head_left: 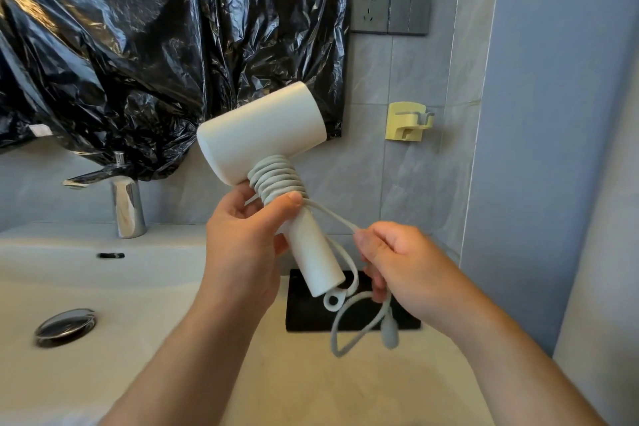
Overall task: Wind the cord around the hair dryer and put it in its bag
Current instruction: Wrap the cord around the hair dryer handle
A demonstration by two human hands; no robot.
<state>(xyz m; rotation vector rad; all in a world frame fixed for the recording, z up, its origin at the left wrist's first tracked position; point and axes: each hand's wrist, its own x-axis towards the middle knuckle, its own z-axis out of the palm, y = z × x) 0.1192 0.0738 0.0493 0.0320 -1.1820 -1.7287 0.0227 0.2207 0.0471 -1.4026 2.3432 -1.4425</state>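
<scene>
dryer (262, 130) gripped at handle by left hand (242, 242) | cord (276, 176) coiled on handle | loose cord pinched in right hand (397, 263) fingers | bag (304, 311) lain on worktop (345, 387)

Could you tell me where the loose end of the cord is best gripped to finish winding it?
Grip the cord just above the plug, from the right: that slack loop hangs clear of the hair dryer, beside the right hand.
</scene>
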